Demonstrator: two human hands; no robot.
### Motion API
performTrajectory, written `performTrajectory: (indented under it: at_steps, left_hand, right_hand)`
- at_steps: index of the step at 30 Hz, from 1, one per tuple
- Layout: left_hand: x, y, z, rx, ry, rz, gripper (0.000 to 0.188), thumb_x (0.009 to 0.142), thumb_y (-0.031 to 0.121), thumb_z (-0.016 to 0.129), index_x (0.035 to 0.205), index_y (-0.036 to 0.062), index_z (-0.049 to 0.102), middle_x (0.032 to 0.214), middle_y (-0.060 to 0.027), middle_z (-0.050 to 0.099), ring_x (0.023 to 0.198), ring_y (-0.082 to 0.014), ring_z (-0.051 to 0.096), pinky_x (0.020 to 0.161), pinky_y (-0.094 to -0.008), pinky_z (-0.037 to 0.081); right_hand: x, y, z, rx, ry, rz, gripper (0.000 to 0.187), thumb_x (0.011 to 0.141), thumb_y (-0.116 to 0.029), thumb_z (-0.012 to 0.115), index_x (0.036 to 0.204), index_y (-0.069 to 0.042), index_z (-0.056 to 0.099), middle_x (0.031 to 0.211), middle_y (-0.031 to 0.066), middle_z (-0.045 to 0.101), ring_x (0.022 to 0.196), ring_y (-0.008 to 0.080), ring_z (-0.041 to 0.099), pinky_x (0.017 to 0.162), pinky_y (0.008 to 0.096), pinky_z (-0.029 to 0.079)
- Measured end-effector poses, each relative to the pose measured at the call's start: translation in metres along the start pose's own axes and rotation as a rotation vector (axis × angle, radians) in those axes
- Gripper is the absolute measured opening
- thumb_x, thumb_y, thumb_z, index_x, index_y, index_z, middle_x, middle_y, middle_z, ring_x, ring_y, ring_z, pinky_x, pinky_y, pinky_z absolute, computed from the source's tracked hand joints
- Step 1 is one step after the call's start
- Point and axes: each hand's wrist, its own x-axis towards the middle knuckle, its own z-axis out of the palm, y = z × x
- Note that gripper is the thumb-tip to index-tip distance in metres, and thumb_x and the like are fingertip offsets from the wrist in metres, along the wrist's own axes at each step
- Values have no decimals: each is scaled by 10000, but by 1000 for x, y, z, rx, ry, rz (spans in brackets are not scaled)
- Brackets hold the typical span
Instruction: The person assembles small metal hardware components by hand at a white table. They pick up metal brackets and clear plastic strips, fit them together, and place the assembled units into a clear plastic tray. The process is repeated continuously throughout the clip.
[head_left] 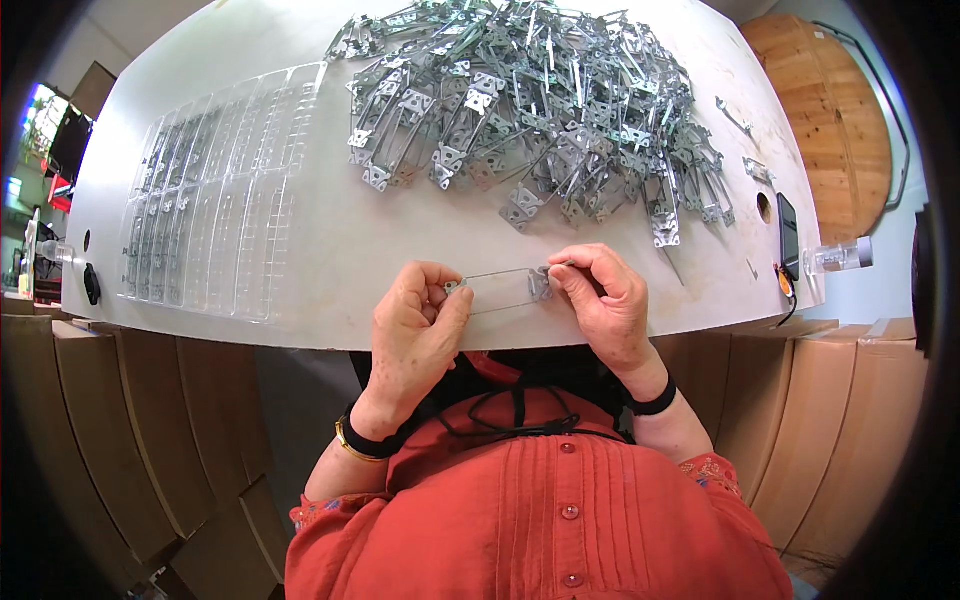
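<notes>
Between my hands, over the table's near edge, is a metal bracket with two thin parallel rods joining its end plates. My left hand pinches the plate at its left end between thumb and fingers. At the other end, the thumb and forefinger of my right hand close on the right plate. Beyond them lies a large tangled heap of similar metal brackets. To the left sits a clear plastic tray, its left slots filled with metal pieces.
The white table carries a phone at its right edge, beside a clear bottle. A few loose metal pieces lie right of the heap. Cardboard boxes stand below on both sides. A round wooden board leans at the far right.
</notes>
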Motion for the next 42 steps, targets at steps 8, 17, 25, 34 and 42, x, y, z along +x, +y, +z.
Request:
performTrajectory:
  at_steps: [8,17,25,34,42]
  left_hand:
    - [0,0,0,-16,-2,-3,171,1049,47,701,1176,-20,608,812,-4,618,522,-40,539,428,-216,414]
    - [0,-2,0,-6,2,6,168,1048,43,701,1173,-20,608,807,-4,615,518,-39,531,427,-216,410]
    - [0,-1,1,1,8,13,158,1048,45,699,1158,-18,606,800,-4,616,517,-40,527,424,-221,405]
    - [-1,-1,1,-2,8,23,154,1053,52,698,1154,-17,605,813,-5,612,516,-40,523,424,-222,407]
    - [-1,-1,2,-14,11,26,156,1055,56,702,1152,-16,604,797,2,603,515,-38,521,420,-220,405]
  right_hand:
    - [1,-3,1,-2,7,20,78,988,-23,801,1047,-31,749,964,60,735,827,153,689,734,296,547]
    - [2,-3,4,-7,52,-3,73,988,-29,803,1041,-32,752,959,53,726,815,156,679,717,296,538]
    - [1,-3,3,-5,33,1,68,992,-39,803,1035,-30,752,954,53,721,819,154,672,728,294,537]
    - [1,-1,3,1,27,1,64,1002,-52,799,1047,-27,760,974,59,723,825,151,672,737,287,541]
    - [-1,-2,0,7,37,18,70,1007,-58,799,1057,-28,761,974,54,722,823,140,670,740,277,539]
